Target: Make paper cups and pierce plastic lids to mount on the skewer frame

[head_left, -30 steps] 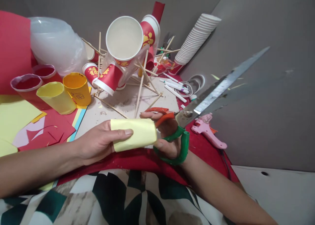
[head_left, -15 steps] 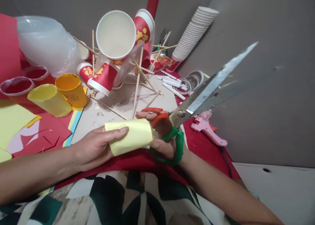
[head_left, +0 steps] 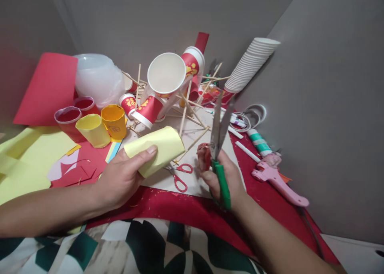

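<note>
paper roll (head_left: 159,148) left, scissors (head_left: 216,138) right, perhaps ajar

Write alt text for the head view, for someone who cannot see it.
Left hand holds a rolled pale yellow paper tube; right hand grips large green-handled scissors, blades pointing away. Small red scissors lie between them, before a cup-and-skewer structure.

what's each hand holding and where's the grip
The left hand holds the yellow paper roll by its near end, thumb on top. The right hand holds the scissors by the handles, blades pointing away.
</note>
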Demonstrator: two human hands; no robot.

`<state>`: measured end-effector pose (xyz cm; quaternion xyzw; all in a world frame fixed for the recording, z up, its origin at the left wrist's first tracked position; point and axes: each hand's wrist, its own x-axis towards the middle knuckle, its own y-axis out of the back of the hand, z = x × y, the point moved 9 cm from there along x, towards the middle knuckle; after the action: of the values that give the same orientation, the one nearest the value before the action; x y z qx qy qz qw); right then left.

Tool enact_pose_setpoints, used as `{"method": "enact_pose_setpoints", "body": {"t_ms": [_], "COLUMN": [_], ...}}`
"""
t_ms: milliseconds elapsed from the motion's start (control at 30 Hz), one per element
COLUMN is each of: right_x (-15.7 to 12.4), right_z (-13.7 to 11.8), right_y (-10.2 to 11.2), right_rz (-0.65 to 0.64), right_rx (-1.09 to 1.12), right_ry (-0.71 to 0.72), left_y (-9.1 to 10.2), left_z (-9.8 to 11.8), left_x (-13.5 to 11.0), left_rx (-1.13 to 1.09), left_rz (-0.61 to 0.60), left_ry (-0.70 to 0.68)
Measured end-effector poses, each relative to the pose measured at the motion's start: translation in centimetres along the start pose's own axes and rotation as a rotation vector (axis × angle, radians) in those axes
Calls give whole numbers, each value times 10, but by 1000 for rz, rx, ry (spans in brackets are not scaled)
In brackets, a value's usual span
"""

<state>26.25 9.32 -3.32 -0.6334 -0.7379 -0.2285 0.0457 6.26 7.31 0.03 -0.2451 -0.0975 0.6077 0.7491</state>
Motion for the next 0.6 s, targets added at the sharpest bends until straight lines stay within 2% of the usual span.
{"method": "enact_pose_setpoints", "body": {"t_ms": [167, 333, 467, 600], "right_x": [-4, -4, -2, -2], "right_z": [-5, -22, -27, -25], "right_y": [-5, 3, 9, 6], "right_rz": [40, 168, 184, 113], "right_rx": [95, 82, 61, 14], "right_ry": [-14, 78, 76, 19], "left_y": [-14, -30, -24, -24], "left_z": [-11, -26, -19, -1], "left_x": [-1, -2, -3, -13], "left_rx": [90, 198, 251, 217], "left_rz": [-112, -215, -148, -72], "left_ry": [38, 92, 25, -62]}}
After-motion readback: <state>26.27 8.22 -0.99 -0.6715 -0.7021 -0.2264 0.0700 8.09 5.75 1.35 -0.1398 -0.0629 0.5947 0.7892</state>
